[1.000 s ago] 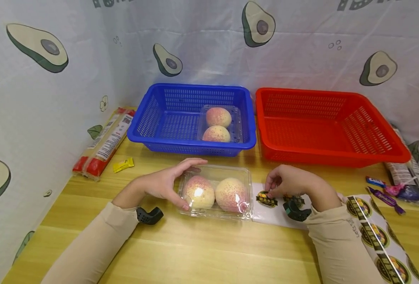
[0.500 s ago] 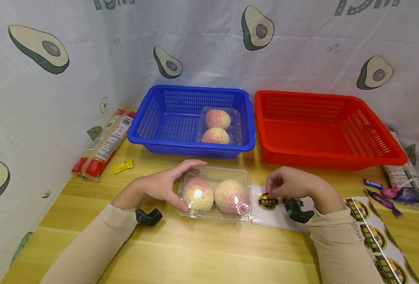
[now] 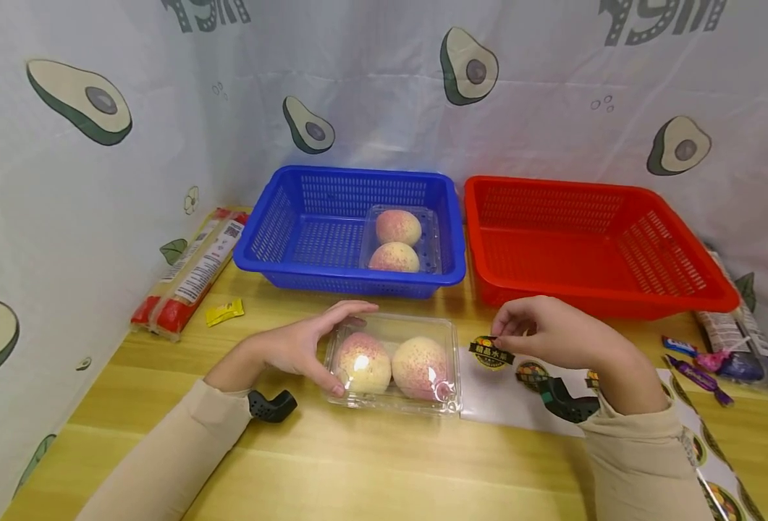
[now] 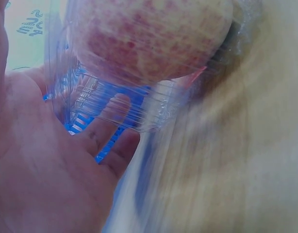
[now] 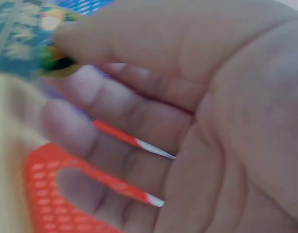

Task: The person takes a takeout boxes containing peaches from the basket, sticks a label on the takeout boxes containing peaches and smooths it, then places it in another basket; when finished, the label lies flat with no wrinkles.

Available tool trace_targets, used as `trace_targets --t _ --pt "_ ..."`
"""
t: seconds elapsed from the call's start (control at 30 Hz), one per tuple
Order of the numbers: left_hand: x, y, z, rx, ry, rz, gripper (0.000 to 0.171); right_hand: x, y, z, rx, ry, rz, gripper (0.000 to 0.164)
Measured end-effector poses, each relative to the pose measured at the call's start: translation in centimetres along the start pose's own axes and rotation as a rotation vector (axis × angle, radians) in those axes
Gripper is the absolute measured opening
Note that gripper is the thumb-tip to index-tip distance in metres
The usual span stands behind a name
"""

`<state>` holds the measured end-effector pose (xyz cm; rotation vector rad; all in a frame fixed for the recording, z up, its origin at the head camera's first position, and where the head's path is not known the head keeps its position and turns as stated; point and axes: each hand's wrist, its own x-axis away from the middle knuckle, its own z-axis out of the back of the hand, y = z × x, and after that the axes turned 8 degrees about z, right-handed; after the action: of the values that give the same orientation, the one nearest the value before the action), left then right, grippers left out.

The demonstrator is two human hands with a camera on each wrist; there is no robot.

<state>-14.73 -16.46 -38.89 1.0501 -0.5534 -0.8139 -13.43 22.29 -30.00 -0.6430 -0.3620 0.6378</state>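
Note:
A clear plastic clamshell box [image 3: 391, 327] with two peaches [image 3: 420, 367] in it lies on the table. My left hand [image 3: 292, 349] grips its left end, thumb on the near side and fingers on the far side. In the left wrist view, the fingers show through the box's clear wall [image 4: 122, 109] below a peach. Just right of the box, my right hand [image 3: 556, 336] pinches a round black-and-gold fruit sticker [image 3: 491, 354] between thumb and index finger; the other fingers stay loose. Under it stretches the white sticker backing strip [image 3: 494, 401], bearing more stickers [image 3: 532, 375].
Behind stand a blue basket [image 3: 351, 284], holding another box of peaches [image 3: 397, 228], and a red basket [image 3: 592, 302]. At left lie a red-ended long packet [image 3: 191, 278] and a yellow candy [image 3: 224, 312]. Small wrapped candies [image 3: 698, 378] and a bag [image 3: 745, 347] lie at right.
My right hand has drawn the sticker up from the backing strip, shifting slightly up and right. My left hand keeps its grip on the box. The head view has tilted up a little.

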Motion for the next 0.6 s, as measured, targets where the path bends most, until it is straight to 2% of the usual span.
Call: trace_targets --t 0.23,0.4,0.5,0.6 --pt "0.1 -0.3 -0.2 0.002 0.0 -0.001 0.111 -0.2 -3.6 0.2 0.061 0.17 0.149 0.006" --pt "0.1 -0.3 -0.2 0.011 -0.001 0.003 0.111 -1.7 -6.0 -0.5 -0.006 0.297 0.206 0.005" --pt "0.1 -0.2 -0.2 0.014 -0.004 -0.003 0.112 -2.7 -6.7 -1.5 -0.078 0.29 0.235 0.005" --pt "0.1 -0.1 -0.1 0.014 -0.003 0.004 0.112 -3.6 -7.1 -2.4 -0.128 0.243 0.26 0.007"
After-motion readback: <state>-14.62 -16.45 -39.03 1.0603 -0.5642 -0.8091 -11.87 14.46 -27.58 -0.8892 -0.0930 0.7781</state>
